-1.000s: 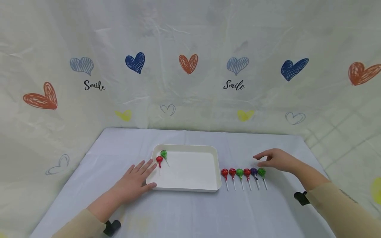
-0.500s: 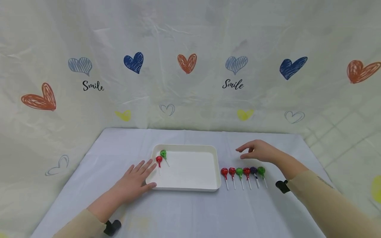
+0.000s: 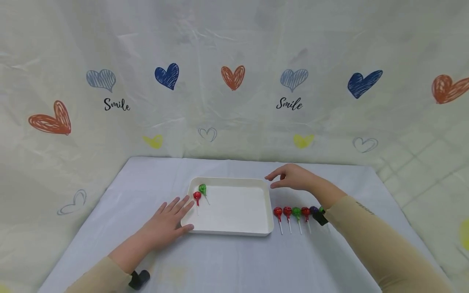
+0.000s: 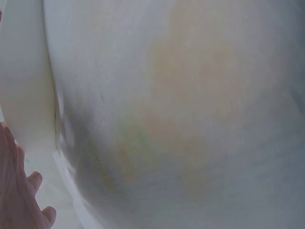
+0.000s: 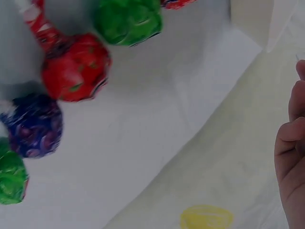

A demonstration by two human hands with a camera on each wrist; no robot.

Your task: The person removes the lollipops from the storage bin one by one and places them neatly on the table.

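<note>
My left hand [image 3: 166, 224] lies with spread fingers over the left rim of a white rectangular tray [image 3: 234, 232]. Inside that tray, near the fingertips, are a red-wrapped lollipop [image 3: 197, 196] and a green-wrapped lollipop [image 3: 202, 189]. Over the tray's far right corner hovers my right hand [image 3: 293, 177], its index finger and thumb apart and no object visible between them. A row of several lollipops lies right of the tray: red [image 3: 277, 212], green [image 3: 296, 212] and purple [image 5: 35, 126] ones among them. The right wrist's black camera partly covers the row's right end.
A white cloth [image 3: 227, 264] covers the table. Behind it hangs a pale curtain [image 3: 256, 40] printed with hearts and the word Smile. Faint yellowish stains [image 4: 190, 71] mark the cloth near the left wrist.
My right hand has moved left and slightly away from me, from above the row's right end to the tray's far right corner. The left hand and the lollipops have stayed put.
</note>
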